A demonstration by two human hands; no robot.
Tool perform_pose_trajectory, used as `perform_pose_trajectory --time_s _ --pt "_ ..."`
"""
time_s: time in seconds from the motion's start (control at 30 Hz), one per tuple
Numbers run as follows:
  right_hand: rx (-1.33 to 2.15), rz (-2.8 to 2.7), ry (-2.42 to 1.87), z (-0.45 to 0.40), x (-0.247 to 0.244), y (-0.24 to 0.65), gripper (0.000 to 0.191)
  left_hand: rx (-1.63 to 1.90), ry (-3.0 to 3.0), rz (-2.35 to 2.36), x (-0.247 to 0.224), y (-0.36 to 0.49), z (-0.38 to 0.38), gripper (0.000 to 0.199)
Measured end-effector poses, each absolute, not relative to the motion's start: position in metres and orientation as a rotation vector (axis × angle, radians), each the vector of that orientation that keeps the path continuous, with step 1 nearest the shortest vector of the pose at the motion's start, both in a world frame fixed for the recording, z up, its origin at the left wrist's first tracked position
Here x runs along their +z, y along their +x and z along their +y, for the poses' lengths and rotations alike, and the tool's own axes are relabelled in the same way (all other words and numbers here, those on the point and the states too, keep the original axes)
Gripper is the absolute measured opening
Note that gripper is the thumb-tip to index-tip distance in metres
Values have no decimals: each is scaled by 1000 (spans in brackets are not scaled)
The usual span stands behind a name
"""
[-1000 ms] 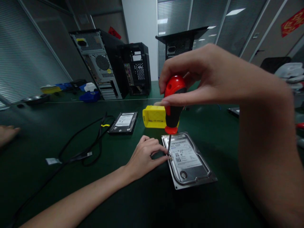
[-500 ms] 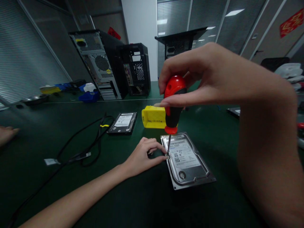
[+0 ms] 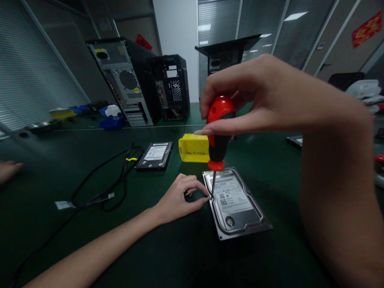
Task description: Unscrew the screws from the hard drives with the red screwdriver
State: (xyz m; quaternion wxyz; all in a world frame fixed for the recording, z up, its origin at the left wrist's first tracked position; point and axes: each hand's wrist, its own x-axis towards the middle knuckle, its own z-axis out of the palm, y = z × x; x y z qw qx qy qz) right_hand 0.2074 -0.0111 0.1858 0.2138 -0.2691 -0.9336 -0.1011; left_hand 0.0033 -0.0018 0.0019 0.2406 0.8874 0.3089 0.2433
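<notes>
My right hand [image 3: 240, 96] grips a red-and-black screwdriver [image 3: 221, 132], held nearly upright. Its metal shaft slants down to the left edge of a silver hard drive [image 3: 232, 202] lying label up on the green table. At that edge, the thumb and index finger of my left hand [image 3: 183, 198] pinch together right beside the screwdriver's tip. Whatever lies between those fingertips is too small to make out. Just behind the drive rests a yellow plastic bin [image 3: 193, 148] on its side, partly covered by the screwdriver, with small dark bits inside.
A second hard drive [image 3: 156, 155] lies left of the bin, beside a black cable [image 3: 124, 176]. Computer cases [image 3: 129, 80] and a blue bin [image 3: 112, 122] stand at the back. Another person's hand [image 3: 10, 170] rests at the far left.
The left fingertips have drawn very slightly left from the screwdriver tip. Otherwise both hands, screwdriver and drive stay in nearly the same place.
</notes>
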Motion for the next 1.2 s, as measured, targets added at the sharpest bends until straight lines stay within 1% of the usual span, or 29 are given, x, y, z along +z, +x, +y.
perform_pose_trajectory --time_s 1.2 --pt "-300 -2576 -745 -13 185 206 37 658 2447 858 4 4 -6 9"
